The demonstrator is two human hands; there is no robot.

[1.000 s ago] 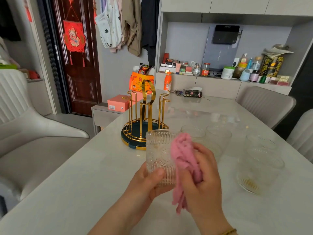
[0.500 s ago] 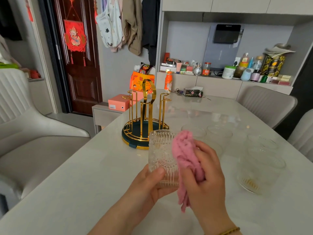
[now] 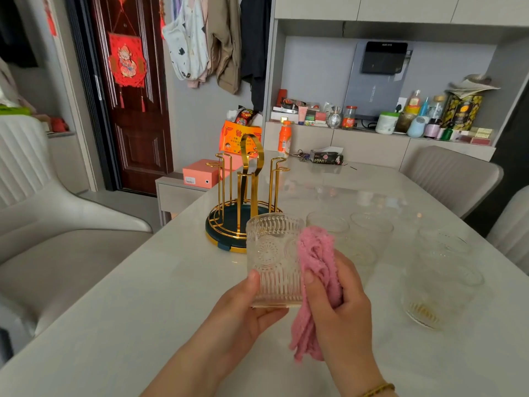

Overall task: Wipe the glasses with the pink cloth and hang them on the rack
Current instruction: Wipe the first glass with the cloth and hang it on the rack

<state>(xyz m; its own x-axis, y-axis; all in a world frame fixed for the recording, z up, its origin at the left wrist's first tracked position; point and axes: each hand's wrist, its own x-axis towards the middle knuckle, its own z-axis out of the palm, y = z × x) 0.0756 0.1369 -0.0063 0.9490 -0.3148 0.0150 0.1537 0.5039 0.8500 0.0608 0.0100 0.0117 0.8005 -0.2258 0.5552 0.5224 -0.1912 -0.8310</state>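
Note:
My left hand (image 3: 243, 313) grips a ribbed, embossed clear glass (image 3: 272, 259) upright from below, thumb on its front. Bunched in my right hand (image 3: 340, 313) is the pink cloth (image 3: 316, 265), pressed against the glass's right side, its tail hanging below the fist. Just behind the glass stands the gold wire rack (image 3: 249, 193) on its dark green round base, with no glass on its pegs. Several more clear glasses (image 3: 372, 227) stand upright on the table to the right; the nearest (image 3: 438, 296) has a yellowish bottom.
The pale marble table (image 3: 143, 319) runs back to a shelf crowded with bottles and jars. An orange bottle (image 3: 284, 136) and a tissue box (image 3: 326, 157) sit at its far end. Padded chairs stand at left (image 3: 43, 224) and right (image 3: 449, 176).
The glass and both hands have shifted slightly to the right and up. The cloth stays against the glass's right side, with my right hand moved a little along it.

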